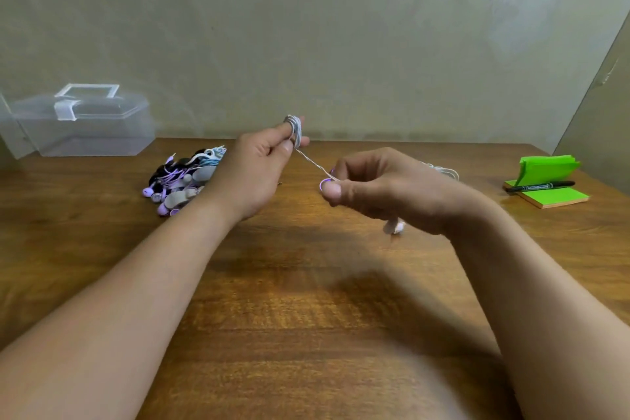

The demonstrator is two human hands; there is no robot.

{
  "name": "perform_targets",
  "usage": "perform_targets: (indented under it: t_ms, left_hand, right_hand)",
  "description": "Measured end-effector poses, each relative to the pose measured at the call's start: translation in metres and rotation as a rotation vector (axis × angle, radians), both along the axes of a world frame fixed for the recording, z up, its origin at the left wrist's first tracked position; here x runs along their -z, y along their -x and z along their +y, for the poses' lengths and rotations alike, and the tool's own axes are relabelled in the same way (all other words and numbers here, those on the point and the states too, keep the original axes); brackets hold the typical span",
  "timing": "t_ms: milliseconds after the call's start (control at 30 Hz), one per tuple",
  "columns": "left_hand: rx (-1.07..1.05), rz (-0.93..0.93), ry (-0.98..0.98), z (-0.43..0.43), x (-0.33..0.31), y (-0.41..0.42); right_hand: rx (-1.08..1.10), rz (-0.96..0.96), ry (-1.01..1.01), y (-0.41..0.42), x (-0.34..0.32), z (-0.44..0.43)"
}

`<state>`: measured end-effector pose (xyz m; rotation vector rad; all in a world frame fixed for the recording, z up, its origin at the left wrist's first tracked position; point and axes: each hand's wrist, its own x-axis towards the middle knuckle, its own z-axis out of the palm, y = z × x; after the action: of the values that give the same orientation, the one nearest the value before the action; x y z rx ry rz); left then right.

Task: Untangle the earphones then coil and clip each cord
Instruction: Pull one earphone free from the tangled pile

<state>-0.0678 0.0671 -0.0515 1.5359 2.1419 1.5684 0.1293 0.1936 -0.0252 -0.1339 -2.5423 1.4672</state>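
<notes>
Loops of white cord (pixel 295 128) sat wound round the curled left hand (pixel 252 174), the strand pinched taut by the right hand (pixel 378 187) beside it; slackening would likely let them slip off and retangle.

Two bare forearms (pixel 129 286), left hand (pixel 254 169) and right hand (pixel 385 187) likewise bare, nails trimmed short.

Looks out from the head, forward and down across the bench (pixel 306 317) toward the wall (pixel 306 27) behind it. Sits close, with both forearms (pixel 136 283) running in from the bottom corners and the left hand (pixel 252 174) and right hand (pixel 392 191) near mid-frame. Takes in the bench's width, from a clear box (pixel 81 126) at far left to a green notepad (pixel 549 196) at far right.
</notes>
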Motion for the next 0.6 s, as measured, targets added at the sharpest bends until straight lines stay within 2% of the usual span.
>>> perform_targets:
  t_ms: [100, 167, 267, 367, 433, 500, 600]
  left_hand:
    - [-0.06, 0.122, 0.019, -0.001, 0.003, -0.001]
    - [-0.12, 0.216, 0.071, -0.003, 0.004, 0.001]
    - [-0.112, 0.239, 0.145, -0.004, 0.005, 0.009]
    - [-0.094, 0.157, 0.12, -0.002, 0.002, 0.008]
    - [-0.129, 0.102, 0.045, -0.001, -0.001, 0.006]
    - [-0.187, 0.088, -0.019, -0.002, -0.004, 0.006]
    - [-0.266, 0.065, -0.096, -0.005, -0.009, 0.01]
  right_hand:
    - [-0.068, -0.148, -0.08, -0.013, -0.01, 0.005]
    - [-0.014, -0.144, -0.071, -0.017, -0.014, 0.006]
    - [0.238, -0.019, -0.13, -0.015, -0.015, 0.008]
    - [0.438, 0.181, 0.047, -0.013, -0.011, 0.02]
    - [0.51, 0.213, 0.083, -0.011, -0.008, 0.027]
    - [0.542, 0.15, 0.027, -0.009, -0.004, 0.032]
    - [0.53, -0.065, -0.073, -0.013, -0.001, 0.04]
